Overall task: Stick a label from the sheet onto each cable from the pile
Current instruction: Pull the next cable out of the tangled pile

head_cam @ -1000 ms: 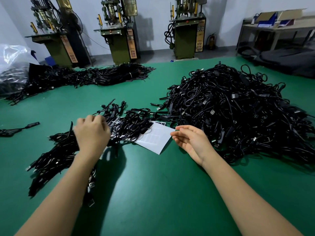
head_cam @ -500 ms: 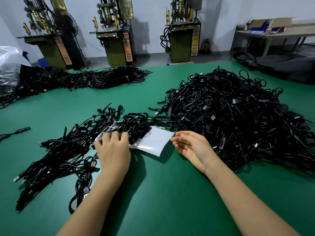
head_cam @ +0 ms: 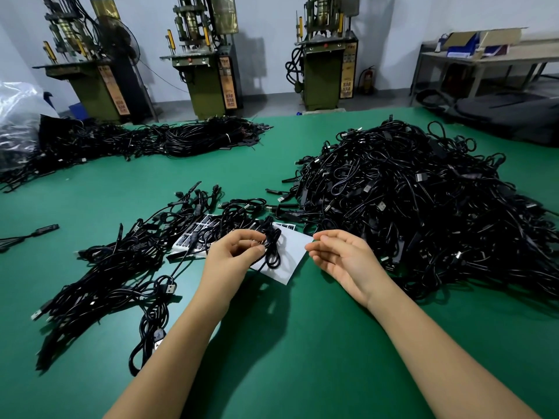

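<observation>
My left hand (head_cam: 233, 255) pinches a coiled black cable (head_cam: 272, 246) and holds it up over the white label sheet (head_cam: 292, 255). The sheet lies on the green table, its far part covered by cables, with black labels (head_cam: 193, 237) showing at its left end. My right hand (head_cam: 341, 258) hovers just right of the sheet with relaxed fingers and holds nothing. A big pile of black cables (head_cam: 423, 201) rises to the right. A flatter spread of cables (head_cam: 115, 267) lies to the left.
The green table (head_cam: 287, 343) stretches toward me between my forearms. More bundled cables (head_cam: 136, 140) lie along the far left edge beside a clear plastic bag (head_cam: 18, 116). Three green machines (head_cam: 208, 71) stand behind the table. A workbench (head_cam: 484, 55) stands at the far right.
My left hand moved right from the left cable spread to the sheet, then picked up a coiled cable there. My right hand stayed near the sheet's right corner.
</observation>
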Motion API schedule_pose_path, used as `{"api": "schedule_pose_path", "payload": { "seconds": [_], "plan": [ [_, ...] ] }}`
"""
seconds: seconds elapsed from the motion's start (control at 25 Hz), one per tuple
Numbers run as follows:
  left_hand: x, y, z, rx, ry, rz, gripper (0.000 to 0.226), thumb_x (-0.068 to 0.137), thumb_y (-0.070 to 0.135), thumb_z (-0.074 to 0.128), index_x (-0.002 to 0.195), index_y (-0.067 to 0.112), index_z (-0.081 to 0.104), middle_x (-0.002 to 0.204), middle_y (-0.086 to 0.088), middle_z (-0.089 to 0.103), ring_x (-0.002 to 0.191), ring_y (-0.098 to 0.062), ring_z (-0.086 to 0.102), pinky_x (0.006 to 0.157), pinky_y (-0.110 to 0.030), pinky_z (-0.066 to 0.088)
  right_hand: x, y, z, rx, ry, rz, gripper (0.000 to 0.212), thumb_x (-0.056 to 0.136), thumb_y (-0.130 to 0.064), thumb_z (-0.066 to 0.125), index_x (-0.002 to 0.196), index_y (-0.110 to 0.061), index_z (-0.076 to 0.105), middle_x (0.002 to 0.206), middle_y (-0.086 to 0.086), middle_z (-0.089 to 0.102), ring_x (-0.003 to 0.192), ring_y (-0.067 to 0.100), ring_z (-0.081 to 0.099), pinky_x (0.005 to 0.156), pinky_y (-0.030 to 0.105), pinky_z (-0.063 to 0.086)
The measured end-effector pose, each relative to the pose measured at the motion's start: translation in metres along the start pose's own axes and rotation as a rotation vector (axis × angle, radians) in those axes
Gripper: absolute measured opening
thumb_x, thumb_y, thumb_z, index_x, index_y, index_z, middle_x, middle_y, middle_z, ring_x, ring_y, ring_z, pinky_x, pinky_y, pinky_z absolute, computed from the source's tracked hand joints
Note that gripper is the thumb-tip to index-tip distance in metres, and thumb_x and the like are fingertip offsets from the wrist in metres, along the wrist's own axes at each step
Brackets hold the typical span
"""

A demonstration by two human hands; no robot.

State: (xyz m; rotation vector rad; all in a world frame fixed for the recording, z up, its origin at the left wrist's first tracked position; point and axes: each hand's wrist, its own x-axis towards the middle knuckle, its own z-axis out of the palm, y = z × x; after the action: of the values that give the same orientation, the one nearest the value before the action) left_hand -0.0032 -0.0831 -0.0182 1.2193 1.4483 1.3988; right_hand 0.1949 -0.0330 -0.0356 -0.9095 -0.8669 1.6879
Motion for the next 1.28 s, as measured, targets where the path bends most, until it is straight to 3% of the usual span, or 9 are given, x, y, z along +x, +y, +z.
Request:
{"api": "schedule_pose_path", "payload": {
  "seconds": [0.12,0.28,0.36,0.52,0.64,0.76,0.92,1.04,1.28],
  "plan": [
    [0.0,0.003,-0.001,-0.273,-0.147,-0.102,0.026,0.082,-0.003,0.063,0.083,0.019,0.075,0.084,-0.004,0.073,0.072,-0.01,0.065,0.065,-0.02,0.05,-0.004,0.006,0.004,-0.171,-0.015,-0.124,0.014,0.094,-0.002,0.056,0.102,-0.011,0.062,0.08,0.011,0.07,0.071,0.017,0.062,0.062,0.022,0.053],
    [-0.001,0.002,0.0,-0.425,-0.36,-0.118,0.018,0.07,0.006,0.073,0.084,0.017,0.076,0.081,-0.006,0.071,0.063,-0.009,0.062,0.056,-0.017,0.048,-0.009,0.023,0.011,-1.006,-0.145,-0.53,0.055,0.087,-0.021,0.068,0.128,-0.051,0.047,0.1,-0.012,0.05,0.079,0.004,0.053,0.07,0.019,0.049],
    [-0.002,0.0,0.002,-0.422,-0.429,-0.119,0.019,0.065,0.01,0.077,0.084,0.013,0.076,0.075,-0.007,0.068,0.06,-0.009,0.058,0.054,-0.017,0.046,-0.012,0.025,0.015,-1.127,-0.167,-0.648,0.059,0.088,-0.025,0.067,0.133,-0.052,0.041,0.108,-0.015,0.042,0.084,0.004,0.052,0.072,0.024,0.049],
    [-0.007,-0.001,0.011,-0.352,-0.436,-0.131,0.025,0.067,0.01,0.077,0.091,0.009,0.077,0.078,-0.01,0.07,0.059,-0.01,0.057,0.053,-0.017,0.044,-0.015,0.024,0.019,-0.996,-0.136,-0.735,0.068,0.082,-0.004,0.062,0.136,-0.042,0.044,0.125,-0.01,0.044,0.089,0.009,0.058,0.073,0.031,0.053],
    [-0.012,-0.001,0.02,-0.232,-0.331,0.001,0.02,0.069,0.014,0.076,0.089,0.01,0.076,0.079,-0.006,0.072,0.063,-0.01,0.06,0.055,-0.017,0.046,-0.016,0.023,0.021,-0.893,-0.158,-0.685,0.064,0.076,0.007,0.059,0.127,-0.032,0.056,0.113,-0.006,0.052,0.081,0.013,0.064,0.069,0.029,0.054],
    [-0.013,-0.004,0.023,0.053,-0.168,0.212,0.006,0.078,0.02,0.073,0.08,0.014,0.073,0.066,0.005,0.066,0.06,-0.006,0.055,0.056,-0.017,0.043,-0.017,0.022,0.021,-0.773,-0.14,-0.585,0.05,0.075,-0.001,0.06,0.111,-0.034,0.062,0.093,-0.004,0.057,0.063,0.011,0.055,0.063,0.021,0.047],
    [-0.01,-0.015,0.027,0.498,-0.048,0.517,0.01,0.081,0.014,0.075,0.077,0.005,0.073,0.069,-0.005,0.059,0.064,-0.019,0.054,0.059,-0.03,0.042,-0.014,0.014,0.019,-0.456,-0.163,-0.348,0.015,0.071,-0.019,0.066,0.084,-0.025,0.071,0.069,0.0,0.057,0.063,0.012,0.049,0.06,0.023,0.041],
    [-0.01,-0.019,0.032,0.697,-0.018,0.595,0.017,0.077,0.013,0.079,0.07,0.003,0.068,0.067,-0.006,0.055,0.064,-0.022,0.051,0.058,-0.028,0.035,-0.014,0.013,0.018,-0.372,-0.171,-0.339,0.012,0.072,-0.028,0.08,0.081,-0.022,0.074,0.061,-0.003,0.057,0.056,0.007,0.05,0.054,0.016,0.041],
    [-0.009,-0.02,0.036,0.802,0.102,0.725,0.026,0.069,0.008,0.084,0.064,0.004,0.059,0.063,-0.008,0.053,0.061,-0.029,0.051,0.053,-0.032,0.041,-0.008,0.013,0.018,-0.197,-0.018,-0.284,0.007,0.086,-0.018,0.069,0.086,-0.011,0.071,0.056,-0.001,0.059,0.051,0.007,0.049,0.05,0.016,0.04]
  ]
}}
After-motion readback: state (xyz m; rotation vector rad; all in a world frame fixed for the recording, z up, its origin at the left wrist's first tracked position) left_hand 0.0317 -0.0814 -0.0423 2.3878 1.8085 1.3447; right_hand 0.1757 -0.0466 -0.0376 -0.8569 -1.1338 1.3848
